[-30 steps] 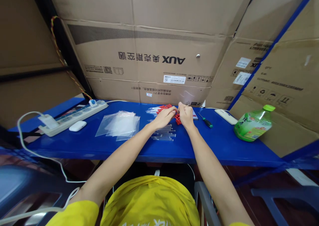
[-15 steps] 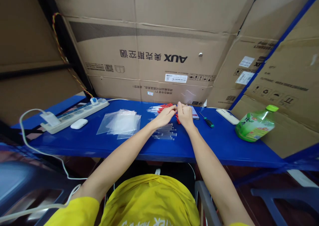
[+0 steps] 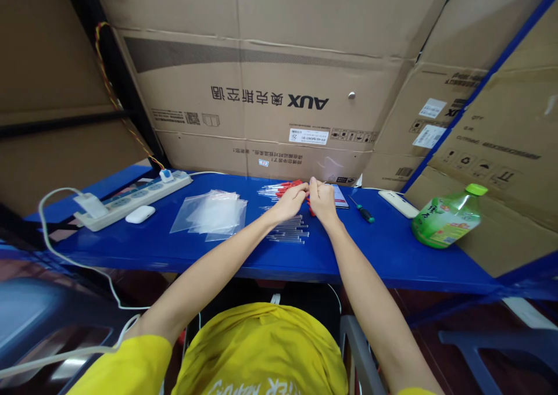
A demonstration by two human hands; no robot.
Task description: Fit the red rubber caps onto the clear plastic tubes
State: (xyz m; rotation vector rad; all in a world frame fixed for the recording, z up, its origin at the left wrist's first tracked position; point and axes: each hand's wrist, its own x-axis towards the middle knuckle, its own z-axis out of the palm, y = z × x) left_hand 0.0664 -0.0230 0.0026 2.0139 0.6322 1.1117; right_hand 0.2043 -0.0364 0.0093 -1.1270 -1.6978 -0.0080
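Observation:
My left hand [image 3: 291, 203] and my right hand [image 3: 322, 201] meet over the back middle of the table, both closed, fingertips nearly touching. What they pinch is too small and hidden to make out. Just behind my left hand lies a pile of slim white sticks with red ends [image 3: 279, 189], like pen parts. Small red pieces [image 3: 311, 210] show between the hands, low beside the right one. Nearer to me, partly under my left wrist, clear thin tubes [image 3: 290, 231] lie side by side. Clear plastic bags [image 3: 215, 215] are stacked to the left.
On the blue table [image 3: 375, 255] a phone [image 3: 340, 196] lies behind my right hand, with a screwdriver [image 3: 362, 210] to its right. Farther right are a white flat device [image 3: 398, 204] and a green bottle [image 3: 447, 218]. A power strip [image 3: 135, 200] and white earphone case [image 3: 140, 214] sit left.
The hands keep nearly the same place and closed pose. The camera view has shifted very slightly; nothing on the table has visibly moved.

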